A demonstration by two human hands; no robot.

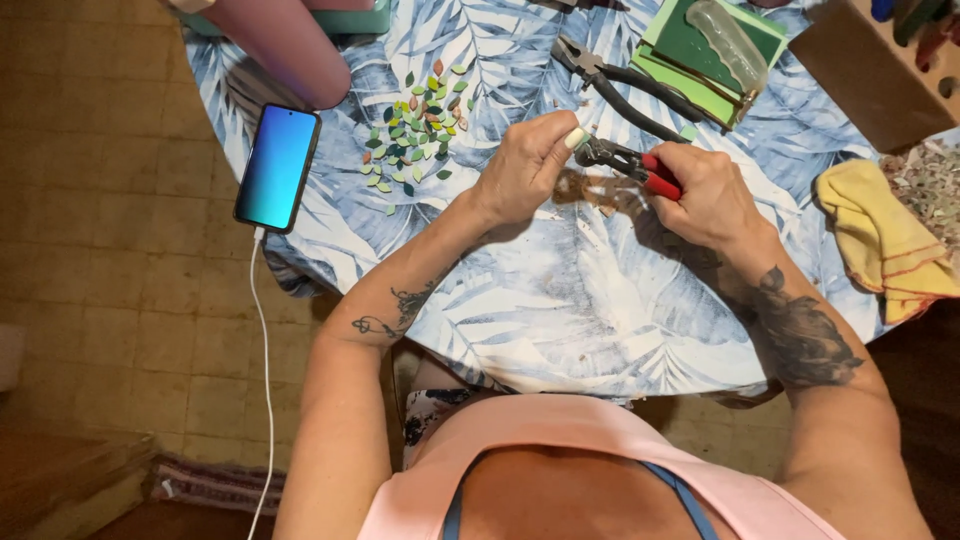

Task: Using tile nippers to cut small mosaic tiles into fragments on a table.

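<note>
My left hand (527, 165) pinches a small pale green tile piece (577, 137) between thumb and fingers. My right hand (706, 193) grips red-handled nippers (625, 163), whose dark jaws sit right against that piece. Both hands hover over a round table covered in a blue and white leaf-print cloth (560, 300). A scatter of several small leaf-shaped pieces (415, 125), green, dark green and reddish, lies on the cloth to the left of my left hand.
Black-handled pliers (620, 85) lie behind my hands, beside green sheets with a clear curved piece (710, 45). A phone (277, 167) on a white cable rests at the table's left edge. A yellow cloth (880, 240) lies at the right, a pink cylinder (285, 45) far left.
</note>
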